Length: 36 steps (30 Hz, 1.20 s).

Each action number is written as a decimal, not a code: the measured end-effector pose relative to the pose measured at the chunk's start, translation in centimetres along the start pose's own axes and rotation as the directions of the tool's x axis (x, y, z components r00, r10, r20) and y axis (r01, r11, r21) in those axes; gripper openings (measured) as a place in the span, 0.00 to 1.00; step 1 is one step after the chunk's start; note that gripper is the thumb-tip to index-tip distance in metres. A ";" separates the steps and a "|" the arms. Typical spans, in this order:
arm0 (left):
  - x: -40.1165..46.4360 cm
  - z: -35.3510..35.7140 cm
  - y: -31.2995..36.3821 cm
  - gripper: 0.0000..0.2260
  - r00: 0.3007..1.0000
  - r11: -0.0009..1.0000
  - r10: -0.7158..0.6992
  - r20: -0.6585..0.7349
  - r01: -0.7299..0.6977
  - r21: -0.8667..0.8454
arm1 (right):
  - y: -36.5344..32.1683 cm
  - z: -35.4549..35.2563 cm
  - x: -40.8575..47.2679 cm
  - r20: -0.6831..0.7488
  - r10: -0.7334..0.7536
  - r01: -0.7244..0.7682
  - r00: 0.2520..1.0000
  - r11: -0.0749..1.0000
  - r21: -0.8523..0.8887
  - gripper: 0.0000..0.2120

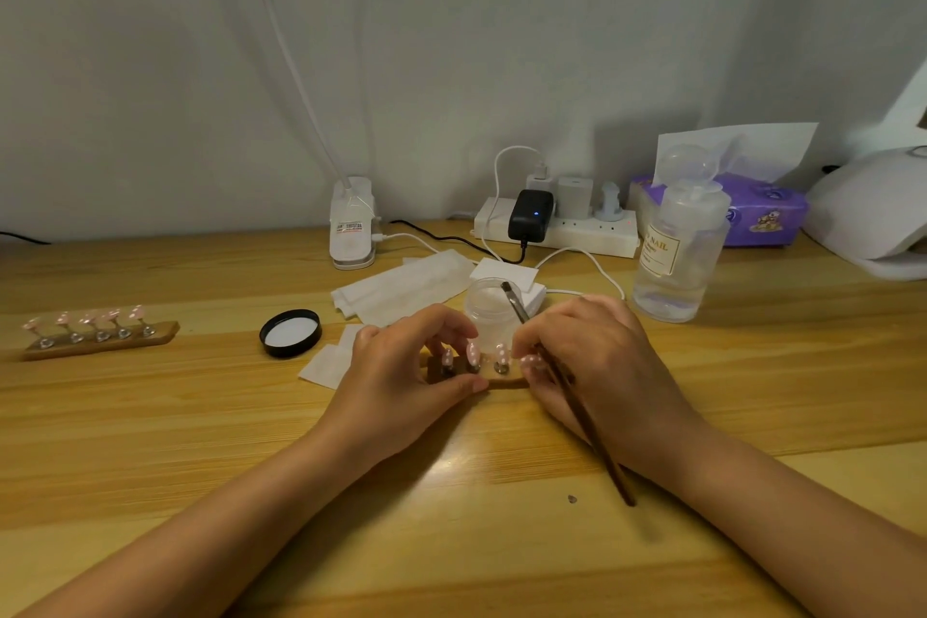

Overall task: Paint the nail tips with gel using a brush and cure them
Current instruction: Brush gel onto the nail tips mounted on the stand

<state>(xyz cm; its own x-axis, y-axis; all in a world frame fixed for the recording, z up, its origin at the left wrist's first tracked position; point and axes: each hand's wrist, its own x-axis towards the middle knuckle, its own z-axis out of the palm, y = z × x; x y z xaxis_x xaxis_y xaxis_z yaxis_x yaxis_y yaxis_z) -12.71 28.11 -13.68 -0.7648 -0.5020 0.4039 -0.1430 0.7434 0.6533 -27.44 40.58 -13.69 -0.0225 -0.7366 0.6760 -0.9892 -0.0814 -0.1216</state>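
A small wooden holder (pixel 506 384) with pink dotted nail tips (pixel 472 352) on metal stands sits in the middle of the table. My left hand (pixel 401 376) grips its left end, thumb at the front edge and fingers curled over the back. My right hand (pixel 597 366) holds a long brown brush (pixel 582 417), bristle end up over an open clear gel jar (pixel 490 311), and its fingertips pinch a pink nail tip (pixel 530 360) at the holder's right end. A second holder (pixel 100 341) with several pink tips lies far left.
The jar's black lid (pixel 290 333) lies left of my hands, white wipes (pixel 401 289) behind them. A clear liquid bottle (pixel 677 246), purple tissue pack (pixel 762 216), power strip (pixel 557 226) with cables and a white curing lamp (pixel 873 216) stand at the back right.
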 end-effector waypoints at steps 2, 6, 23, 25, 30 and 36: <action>0.0 0.0 0.0 0.16 1.000 1.000 -0.004 0.006 0.004 0.000 | -0.1 0.0 0.0 -0.001 -0.048 0.048 0.999 0.999 0.004 0.12; 0.0 0.0 0.1 0.16 1.000 1.000 -0.012 0.025 0.012 0.002 | -0.4 0.1 -0.2 -0.048 -0.054 0.056 0.997 0.998 0.038 0.10; -0.4 0.3 0.5 0.14 0.885 0.852 0.465 -0.016 -0.442 0.279 | -1.8 0.0 -0.4 -0.090 0.114 -0.051 0.989 0.854 0.518 0.08; -0.4 0.2 0.3 0.14 0.888 0.865 0.457 -0.039 -0.434 0.252 | -1.8 0.0 -0.4 -0.087 0.099 -0.039 0.991 0.849 0.527 0.10; -0.3 0.2 0.4 0.11 0.885 0.888 0.450 -0.123 -0.428 0.170 | -2.0 0.0 -0.3 -0.086 0.051 -0.004 0.995 0.879 0.477 0.13; -0.3 0.0 0.7 0.09 0.863 0.887 0.454 -0.222 -0.415 0.201 | -1.8 -0.3 -0.2 -0.111 0.146 -0.074 0.983 0.870 0.488 0.13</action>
<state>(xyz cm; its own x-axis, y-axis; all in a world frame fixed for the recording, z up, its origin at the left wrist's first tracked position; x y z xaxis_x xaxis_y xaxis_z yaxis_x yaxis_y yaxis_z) -12.55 28.76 -13.38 -0.5854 -0.1933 0.7873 0.0646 0.9569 0.2830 -25.67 41.06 -13.33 -0.1823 -0.6611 0.7278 -0.7881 -0.3444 -0.5103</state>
